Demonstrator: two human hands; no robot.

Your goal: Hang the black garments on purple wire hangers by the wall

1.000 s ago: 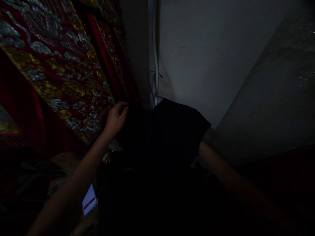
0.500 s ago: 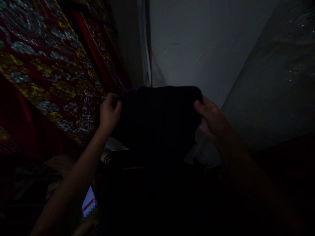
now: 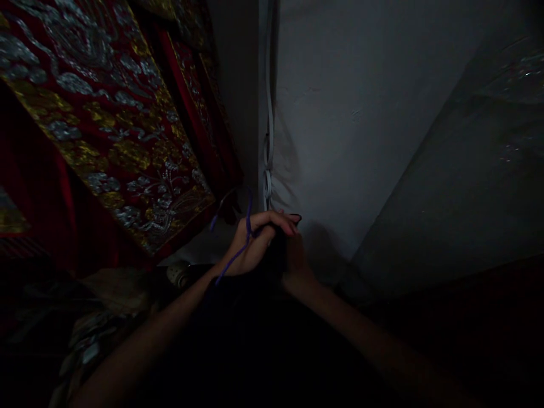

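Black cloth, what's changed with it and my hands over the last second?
The hands, apart at the top corners of the black cloth half a second ago, have come together: the left hand now closes over the bunched cloth, the right hand pressed behind it. A purple cord now runs across the left hand. The red and gold hanging and the white cable stayed as they were.

No legible txt, labels or nos. anywhere in view.
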